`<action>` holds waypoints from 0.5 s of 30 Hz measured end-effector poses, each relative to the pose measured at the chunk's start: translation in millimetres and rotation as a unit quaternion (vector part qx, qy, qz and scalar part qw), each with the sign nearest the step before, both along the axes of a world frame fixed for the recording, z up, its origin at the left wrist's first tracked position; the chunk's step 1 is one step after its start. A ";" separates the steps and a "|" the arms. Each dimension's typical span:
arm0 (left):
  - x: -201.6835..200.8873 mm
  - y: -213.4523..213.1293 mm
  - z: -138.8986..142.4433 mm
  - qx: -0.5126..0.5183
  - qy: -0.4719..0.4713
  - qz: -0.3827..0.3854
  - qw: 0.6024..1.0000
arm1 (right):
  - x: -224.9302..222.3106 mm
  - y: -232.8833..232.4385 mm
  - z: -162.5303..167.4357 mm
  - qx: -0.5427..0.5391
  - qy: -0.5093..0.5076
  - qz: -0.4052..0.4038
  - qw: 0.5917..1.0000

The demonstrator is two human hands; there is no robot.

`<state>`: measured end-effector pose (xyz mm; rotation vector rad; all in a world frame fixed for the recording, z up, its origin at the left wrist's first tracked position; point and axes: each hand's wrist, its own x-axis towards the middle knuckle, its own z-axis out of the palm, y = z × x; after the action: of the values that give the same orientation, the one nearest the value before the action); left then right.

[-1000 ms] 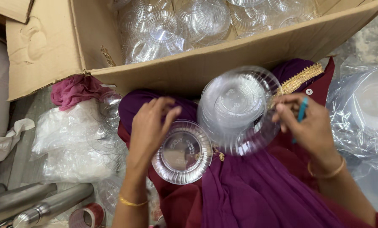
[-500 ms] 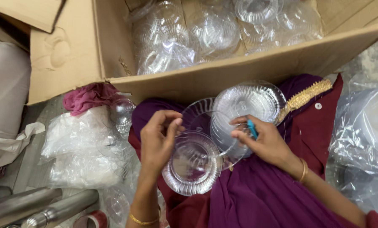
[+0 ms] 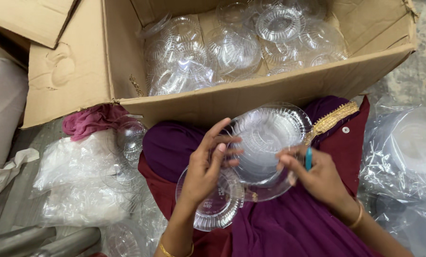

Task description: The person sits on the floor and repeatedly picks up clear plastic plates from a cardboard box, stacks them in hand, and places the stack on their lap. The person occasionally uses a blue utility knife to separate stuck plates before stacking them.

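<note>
My left hand [image 3: 207, 169] holds a small clear plastic bowl [image 3: 212, 204] against my lap, and its fingertips touch the rim of a stack of larger clear plastic bowls [image 3: 266, 143]. That stack is gripped at its right edge by my right hand [image 3: 317, 175], which also has a thin blue tool [image 3: 308, 158] tucked between its fingers. Both hands sit over purple and maroon cloth [image 3: 289, 228] on my lap.
An open cardboard box [image 3: 251, 93] right in front of me holds several clear plastic bowls [image 3: 232, 43]. Plastic bags of bowls lie to the right [image 3: 408, 152] and crumpled bags to the left [image 3: 79, 181]. A pink cloth [image 3: 91, 121] and metal tubes [image 3: 27, 240] lie at the left.
My hands came closer together. The left hand's fingers moved from the small bowl's rim onto the stack, and the right hand shifted left and down with the stack.
</note>
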<state>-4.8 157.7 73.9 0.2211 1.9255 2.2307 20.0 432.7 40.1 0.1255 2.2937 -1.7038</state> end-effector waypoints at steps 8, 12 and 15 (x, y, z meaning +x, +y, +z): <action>7.5 -27.2 32.4 -0.064 -0.008 -0.174 0.983 | 18.1 61.5 27.8 -0.031 0.169 0.174 0.970; 13.6 -13.4 44.7 -0.082 -0.047 -0.220 0.971 | 20.4 71.0 28.4 0.024 0.205 0.344 0.916; 10.3 -4.2 53.2 -0.095 -0.039 -0.239 0.965 | 17.0 63.6 25.3 -0.013 0.232 0.385 0.893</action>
<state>5.5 153.5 127.1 0.5008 1.7940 1.7085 37.0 496.3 65.4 -1.1528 2.1355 -1.4025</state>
